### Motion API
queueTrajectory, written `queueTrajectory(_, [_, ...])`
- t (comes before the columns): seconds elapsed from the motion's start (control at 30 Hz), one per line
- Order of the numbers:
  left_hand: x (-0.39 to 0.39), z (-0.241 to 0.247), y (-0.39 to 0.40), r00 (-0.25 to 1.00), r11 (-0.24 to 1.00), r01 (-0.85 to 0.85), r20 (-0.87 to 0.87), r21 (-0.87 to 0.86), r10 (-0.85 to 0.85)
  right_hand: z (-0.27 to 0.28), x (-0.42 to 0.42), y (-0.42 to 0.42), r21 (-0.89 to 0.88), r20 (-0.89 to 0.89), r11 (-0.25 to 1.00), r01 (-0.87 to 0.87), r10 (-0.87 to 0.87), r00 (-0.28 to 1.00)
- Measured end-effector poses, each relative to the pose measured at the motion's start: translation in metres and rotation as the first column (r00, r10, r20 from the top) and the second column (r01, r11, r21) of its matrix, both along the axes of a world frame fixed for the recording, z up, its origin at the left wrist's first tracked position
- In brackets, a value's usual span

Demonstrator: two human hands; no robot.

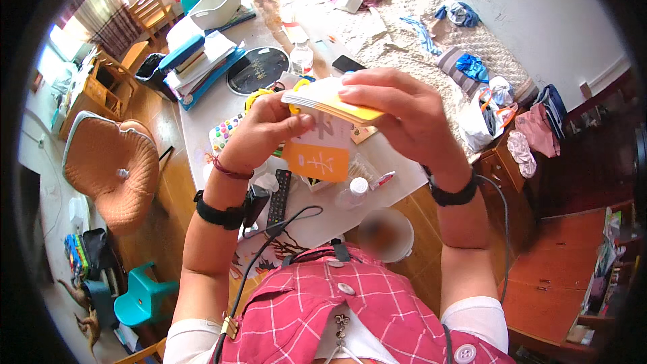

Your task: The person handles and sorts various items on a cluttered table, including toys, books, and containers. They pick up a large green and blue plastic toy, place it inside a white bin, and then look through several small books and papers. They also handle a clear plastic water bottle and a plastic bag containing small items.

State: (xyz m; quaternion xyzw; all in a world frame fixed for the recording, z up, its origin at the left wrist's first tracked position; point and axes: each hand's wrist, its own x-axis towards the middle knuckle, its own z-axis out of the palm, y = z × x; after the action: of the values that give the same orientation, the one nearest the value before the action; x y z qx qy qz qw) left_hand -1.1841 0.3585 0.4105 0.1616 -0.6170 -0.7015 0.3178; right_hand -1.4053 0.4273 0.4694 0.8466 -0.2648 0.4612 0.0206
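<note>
Above the table, my right hand (412, 116) grips a stack of flash cards (333, 103) by its right end, fingers on top. My left hand (270, 124) pinches the left end, where a yellow binding ring (294, 108) passes through the cards. One white-and-orange card (318, 162) hangs below the stack, its face bearing large characters. Under my hands a clear bottle with a white cap (359, 187), a clear box of cotton swabs (361, 169) and a black remote control (279, 197) rest on the white table (404, 174).
Papers and folders (202, 68) are piled on the table's left, near a round black board (258, 71), a plastic bottle (302, 58) and a phone (348, 63). A brown padded chair (108, 167) stands left. Beyond the table is a bed (399, 20) with clothes. A cable (263, 258) crosses near my left arm.
</note>
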Motion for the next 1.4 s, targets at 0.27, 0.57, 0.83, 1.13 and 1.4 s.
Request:
queueTrajectory(0.27, [0.022,-0.047,-0.013,0.941,0.859,-0.244,-0.106,0.450,0.322,-0.060,0.063,-0.007,-0.100,-0.272,0.915,0.390,-0.402,0.874])
queueTrajectory(0.57, [0.020,-0.066,-0.015,0.844,0.843,-0.515,-0.083,0.158,0.531,-0.076,0.078,-0.007,-0.134,-0.421,0.926,0.354,-0.376,0.825])
queueTrajectory(0.83, [0.012,-0.035,-0.029,0.923,0.922,-0.281,0.188,-0.268,0.336,-0.022,0.001,-0.054,0.188,0.039,0.979,0.085,-0.094,0.995])
queueTrajectory(1.13, [-0.023,-0.009,-0.014,0.980,0.982,-0.189,-0.067,0.004,0.189,-0.087,-0.044,-0.128,0.752,0.653,0.305,-0.584,-0.221,0.724])
queueTrajectory(1.4, [-0.040,-0.038,-0.025,0.883,0.884,-0.466,-0.031,0.039,0.468,-0.129,-0.014,-0.090,0.858,0.496,-0.043,-0.512,-0.185,0.848])
